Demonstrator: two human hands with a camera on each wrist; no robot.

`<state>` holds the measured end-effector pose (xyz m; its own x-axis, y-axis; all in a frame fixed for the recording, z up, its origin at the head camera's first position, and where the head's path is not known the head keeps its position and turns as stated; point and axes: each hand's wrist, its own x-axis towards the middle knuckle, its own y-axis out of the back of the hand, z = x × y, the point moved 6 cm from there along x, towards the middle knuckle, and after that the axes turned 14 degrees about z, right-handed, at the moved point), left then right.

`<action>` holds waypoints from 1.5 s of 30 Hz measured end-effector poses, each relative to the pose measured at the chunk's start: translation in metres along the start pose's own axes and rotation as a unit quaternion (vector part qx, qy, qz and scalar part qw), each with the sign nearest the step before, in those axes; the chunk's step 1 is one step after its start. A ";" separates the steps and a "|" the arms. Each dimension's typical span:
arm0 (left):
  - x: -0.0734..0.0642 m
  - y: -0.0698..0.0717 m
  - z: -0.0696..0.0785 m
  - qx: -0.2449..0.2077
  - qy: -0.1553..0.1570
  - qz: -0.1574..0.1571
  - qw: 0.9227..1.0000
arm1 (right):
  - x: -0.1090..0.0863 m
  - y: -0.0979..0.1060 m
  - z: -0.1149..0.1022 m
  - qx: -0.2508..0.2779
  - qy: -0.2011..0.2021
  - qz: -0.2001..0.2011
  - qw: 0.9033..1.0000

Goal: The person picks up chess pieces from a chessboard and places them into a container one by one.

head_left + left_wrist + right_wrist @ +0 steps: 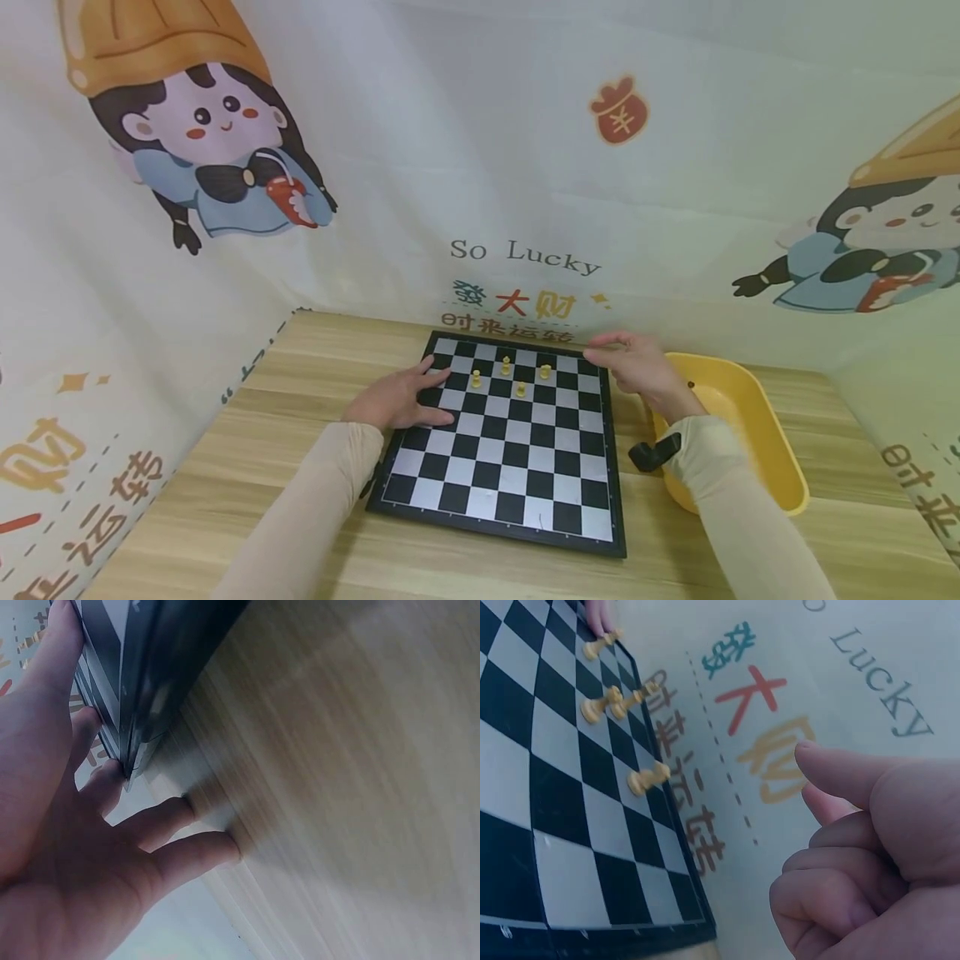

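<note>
A black and white chessboard (491, 476) lies on the wooden table, tilted slightly from my view. Several pale yellow chess pieces (506, 366) stand upright towards its far side; a nearer one (649, 780) shows in the right wrist view. My left hand (397, 398) rests at the board's left edge with fingers spread. In the left wrist view, its thumb lies over the board, while two fingers extend beside it over the wood. Above the board's far right corner hovers my right hand (636, 367), thumb and index extended and apart, other fingers bent towards the palm. Nothing shows between thumb and index.
To the right of the board stands a yellow plastic tub (789, 467), partly behind my right forearm. One small dark object (691, 384) is visible at its left side. A printed cloth (465, 167) hangs right behind the table's back edge.
</note>
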<state>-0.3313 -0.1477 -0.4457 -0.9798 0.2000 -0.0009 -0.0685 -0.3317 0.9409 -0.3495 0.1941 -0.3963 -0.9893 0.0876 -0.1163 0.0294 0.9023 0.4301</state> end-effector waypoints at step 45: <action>-0.001 -0.002 -0.001 -0.002 -0.004 -0.003 1.000 | 0.016 -0.081 0.033 0.076 -0.071 0.056 0.993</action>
<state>-0.3306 -0.1479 -0.4478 -0.9780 0.2085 -0.0044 -0.0752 -0.3332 0.9398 -0.3626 0.1363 -0.4630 -0.9491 0.2396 -0.2043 0.1696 0.9357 0.3094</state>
